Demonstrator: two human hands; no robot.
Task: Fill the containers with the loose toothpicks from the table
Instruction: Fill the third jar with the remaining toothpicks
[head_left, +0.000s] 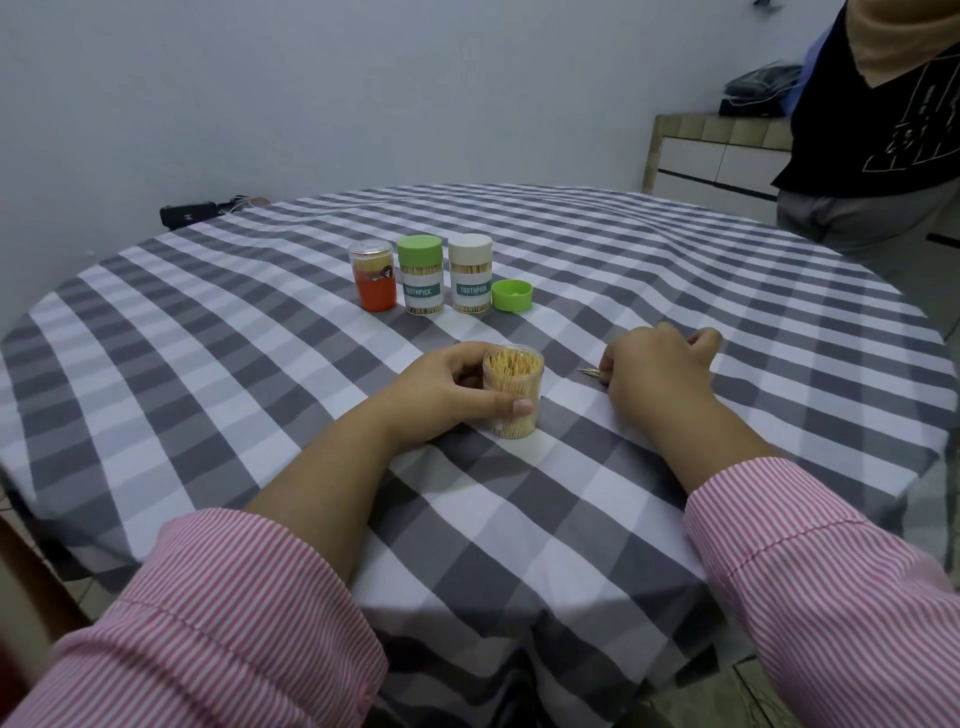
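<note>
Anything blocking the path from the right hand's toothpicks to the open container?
Nothing visible does. The right hand pinches a few toothpicks just right of the open container, with only bare tablecloth between them. The container's mouth is uncovered; the left hand grips its side, not the top. It already looks nearly full.

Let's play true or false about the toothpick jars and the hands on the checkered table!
1. The left hand holds the open jar. True.
2. The open jar is empty. False: it is packed with toothpicks.
3. The loose green lid sits on a jar. False: it lies on the tablecloth, right of the white-lidded jar.
4. Three closed jars stand in a row. True.
5. The right hand pinches toothpicks. True.
</note>
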